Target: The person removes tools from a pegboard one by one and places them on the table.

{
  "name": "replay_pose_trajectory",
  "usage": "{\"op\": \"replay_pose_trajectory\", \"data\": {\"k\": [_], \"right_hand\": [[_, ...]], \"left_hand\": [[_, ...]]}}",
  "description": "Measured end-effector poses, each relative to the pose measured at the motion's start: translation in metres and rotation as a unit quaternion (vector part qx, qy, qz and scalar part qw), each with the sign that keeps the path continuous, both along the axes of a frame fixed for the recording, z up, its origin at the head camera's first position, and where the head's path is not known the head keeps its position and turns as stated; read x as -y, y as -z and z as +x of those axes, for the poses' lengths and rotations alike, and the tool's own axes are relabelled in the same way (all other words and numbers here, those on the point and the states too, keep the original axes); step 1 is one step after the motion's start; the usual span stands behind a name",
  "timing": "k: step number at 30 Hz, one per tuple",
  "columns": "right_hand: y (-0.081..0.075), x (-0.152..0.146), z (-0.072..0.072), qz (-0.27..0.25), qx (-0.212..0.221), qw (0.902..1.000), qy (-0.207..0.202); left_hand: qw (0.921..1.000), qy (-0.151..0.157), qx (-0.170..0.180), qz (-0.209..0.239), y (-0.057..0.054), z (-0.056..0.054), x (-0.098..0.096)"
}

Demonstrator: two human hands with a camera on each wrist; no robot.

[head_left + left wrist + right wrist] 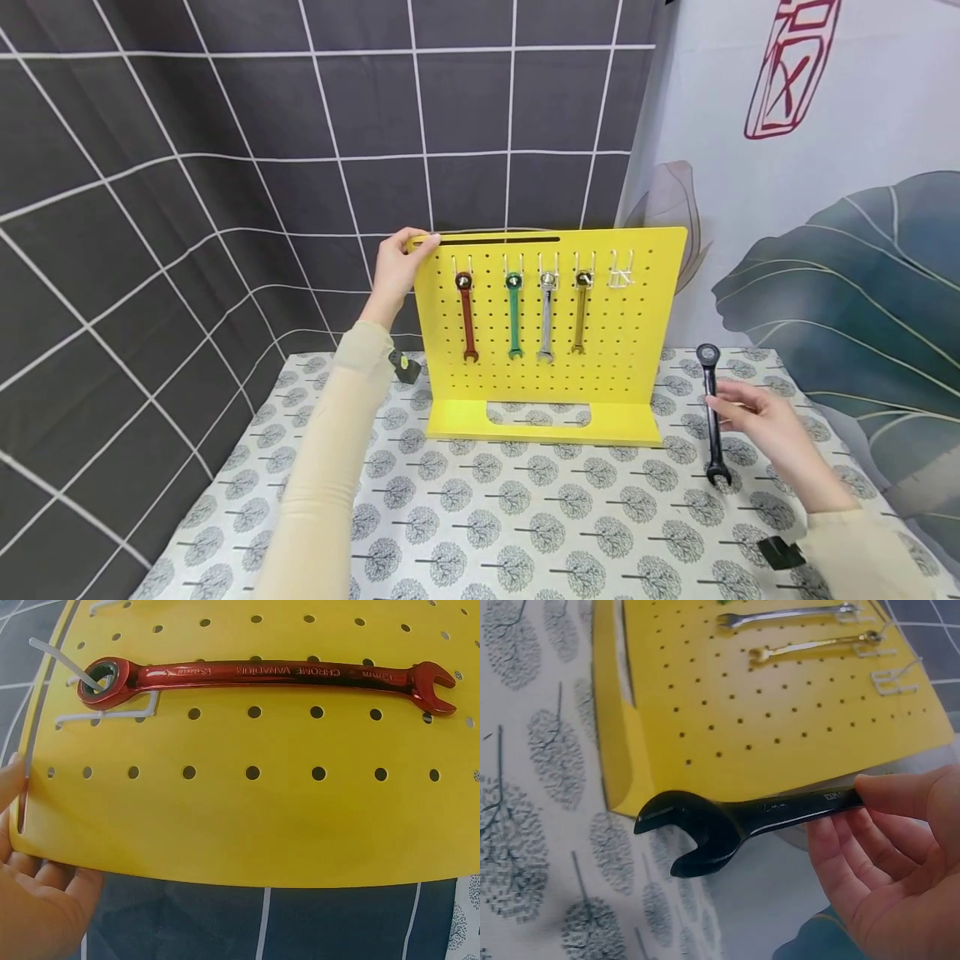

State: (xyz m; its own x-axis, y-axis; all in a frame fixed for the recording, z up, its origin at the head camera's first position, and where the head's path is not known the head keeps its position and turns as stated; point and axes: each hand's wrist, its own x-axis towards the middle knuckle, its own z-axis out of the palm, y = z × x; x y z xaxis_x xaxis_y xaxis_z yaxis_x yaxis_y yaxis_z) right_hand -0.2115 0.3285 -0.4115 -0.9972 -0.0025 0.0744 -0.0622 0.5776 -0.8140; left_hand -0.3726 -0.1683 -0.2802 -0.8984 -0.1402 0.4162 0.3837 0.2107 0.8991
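Between thumb and fingers, my right hand [761, 417] pinches a black combination wrench [712, 417] by its shaft, right of the board; its ring end points up and its open end down. My left hand [401, 262] grips the top left corner of a yellow pegboard [540, 383], thumb in front and fingers behind. From white hooks on the board hang a red wrench [468, 321], a green wrench [514, 321], a silver wrench [547, 321] and a gold wrench [580, 317]. At the right end of that row, a white hook [621, 271] carries nothing.
The pegboard stands upright on a table [510, 517] covered with a tree-print cloth. Behind it hangs a dark curtain [465, 100] with white grid lines. A pale curtain [847, 275] with leaf pictures is at the right.
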Motion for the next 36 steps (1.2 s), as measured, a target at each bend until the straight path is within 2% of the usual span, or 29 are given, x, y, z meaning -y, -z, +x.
{"op": "replay_pose_trajectory", "data": {"k": [12, 19, 29, 36], "right_hand": [[0.026, -0.003, -0.001, -0.001, 0.034, 0.9994, -0.008], [0.039, 0.001, -0.003, -0.016, 0.026, 0.9995, -0.012], [0.047, 0.003, -0.006, -0.027, 0.069, 0.9971, -0.017], [0.054, 0.0, -0.009, -0.031, 0.082, 0.9955, -0.035]], "left_hand": [[1.0, -0.002, -0.001, 0.0, 0.0, 0.001, -0.001], [1.0, 0.0, -0.006, 0.005, 0.001, 0.0, -0.001], [1.0, -0.001, -0.004, 0.004, 0.001, -0.004, 0.0], [1.0, -0.004, -0.006, -0.001, 0.002, -0.005, 0.001]]}}
